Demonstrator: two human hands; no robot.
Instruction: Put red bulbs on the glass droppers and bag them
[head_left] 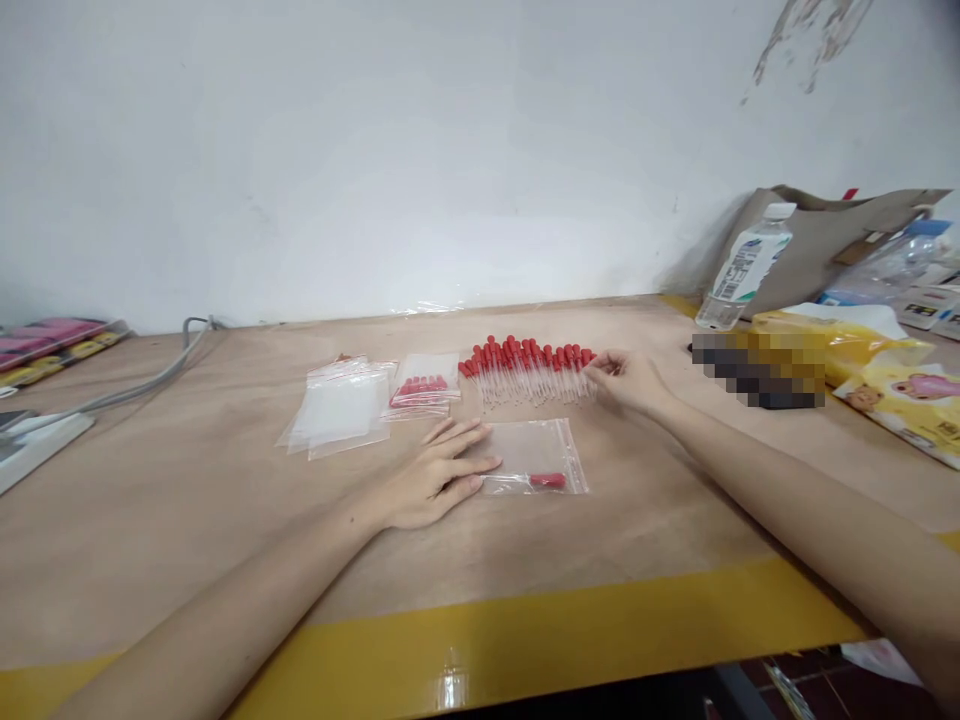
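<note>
My left hand (435, 475) lies flat with its fingers spread over the left end of a clear zip bag (517, 445). Inside that bag, a dropper with a red bulb (547, 480) rests along the near edge. A row of red-bulbed clear droppers (525, 365) is spread out beyond the bag. At the row's right end, my right hand (626, 380) pinches a dropper, which its fingers mostly cover. Left of the row are a filled bag with several red-bulbed droppers (420, 388) and a stack of flat clear bags (337, 405).
At the right stand a labelled plastic bottle (746, 265) and a paper bag (810, 240), beside yellow packages (900, 385) and a blurred dark object (757, 375). A cable (150, 375) and a white power strip (45, 445) lie left. Yellow tape (525, 620) lines the table's front edge.
</note>
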